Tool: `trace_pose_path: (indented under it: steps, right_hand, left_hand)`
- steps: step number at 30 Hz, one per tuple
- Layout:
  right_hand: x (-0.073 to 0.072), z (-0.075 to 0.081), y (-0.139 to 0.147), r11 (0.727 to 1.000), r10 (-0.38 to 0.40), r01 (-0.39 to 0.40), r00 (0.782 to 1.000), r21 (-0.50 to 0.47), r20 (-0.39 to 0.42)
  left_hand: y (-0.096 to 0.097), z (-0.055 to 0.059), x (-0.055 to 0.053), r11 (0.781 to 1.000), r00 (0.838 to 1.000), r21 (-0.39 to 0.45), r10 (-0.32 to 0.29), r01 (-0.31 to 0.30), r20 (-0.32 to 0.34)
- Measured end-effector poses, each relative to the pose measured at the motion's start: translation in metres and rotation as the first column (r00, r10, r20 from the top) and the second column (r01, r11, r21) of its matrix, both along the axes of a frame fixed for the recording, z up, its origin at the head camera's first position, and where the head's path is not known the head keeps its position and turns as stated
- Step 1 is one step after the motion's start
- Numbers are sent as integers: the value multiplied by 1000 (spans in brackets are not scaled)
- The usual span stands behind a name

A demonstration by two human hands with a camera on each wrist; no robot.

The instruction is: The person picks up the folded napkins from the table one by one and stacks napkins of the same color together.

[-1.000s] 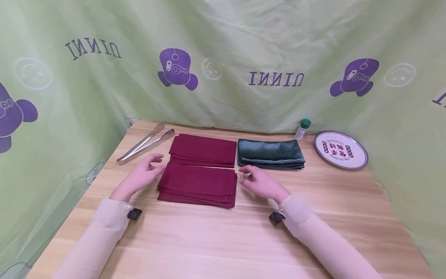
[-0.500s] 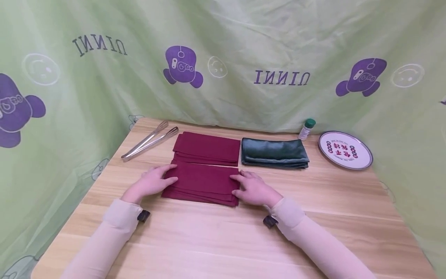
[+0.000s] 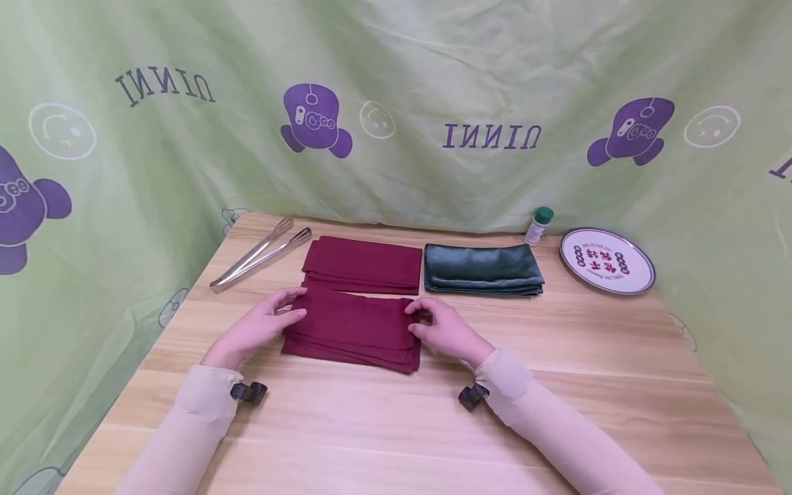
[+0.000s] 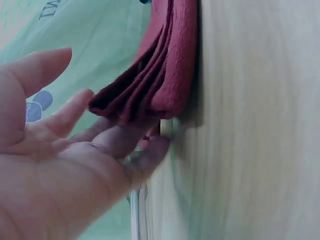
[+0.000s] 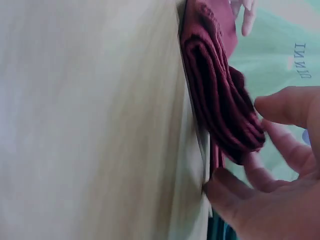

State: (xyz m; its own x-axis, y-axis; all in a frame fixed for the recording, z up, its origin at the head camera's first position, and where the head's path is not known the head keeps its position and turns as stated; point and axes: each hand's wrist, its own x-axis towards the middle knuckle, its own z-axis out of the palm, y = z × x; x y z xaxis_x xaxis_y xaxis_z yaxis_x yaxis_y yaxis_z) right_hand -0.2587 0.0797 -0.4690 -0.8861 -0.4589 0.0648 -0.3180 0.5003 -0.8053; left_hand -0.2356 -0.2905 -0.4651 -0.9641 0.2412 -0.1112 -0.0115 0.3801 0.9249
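Observation:
A stack of folded burgundy cloth napkins [image 3: 355, 323] lies in the middle of the table in the head view. At its left end is my left hand [image 3: 258, 326]. In the left wrist view the left fingers [image 4: 135, 140] touch the folded end, and the thumb stands apart from it. My right hand [image 3: 452, 330] is at the stack's right end. In the right wrist view the right thumb [image 5: 285, 107] touches the upper edge of the layers, with the other fingers spread beside the end. Behind lies a second folded burgundy stack [image 3: 365, 262].
Folded dark green satin cloths [image 3: 482, 268] lie right of the rear stack. Metal tongs [image 3: 260, 254] lie at the back left. A green-capped shaker bottle [image 3: 538, 225] and a printed plate [image 3: 606, 260] are at the back right, before a green curtain [image 3: 402, 179].
Both hands have come in from the sides to the front burgundy stack's ends. Its upper right corner now looks slightly raised and wrinkled. The other things stay put.

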Motion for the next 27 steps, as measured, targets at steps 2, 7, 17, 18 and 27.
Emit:
trace_pose_path:
  steps: [2,7,17,18,27]
  right_hand:
    - [0,-1,-3,998,-4,6,1000,-61,27]
    - [-2,-5,-10,984,-42,63,991,-166,126]
    - [-10,3,-15,931,-174,254,939,-261,296]
    - [-10,6,-15,926,-174,259,939,-275,298]
    - [-33,31,-16,905,-237,291,951,-311,200]
  left_hand:
    - [0,-1,0,1000,1000,12,12,-12,-15]
    - [0,-5,0,1000,998,-5,30,-30,-56]
    - [3,4,-2,996,995,35,88,-86,-56]
    - [3,7,-3,995,993,30,96,-94,-66]
    - [10,34,-27,989,978,12,146,-146,-148]
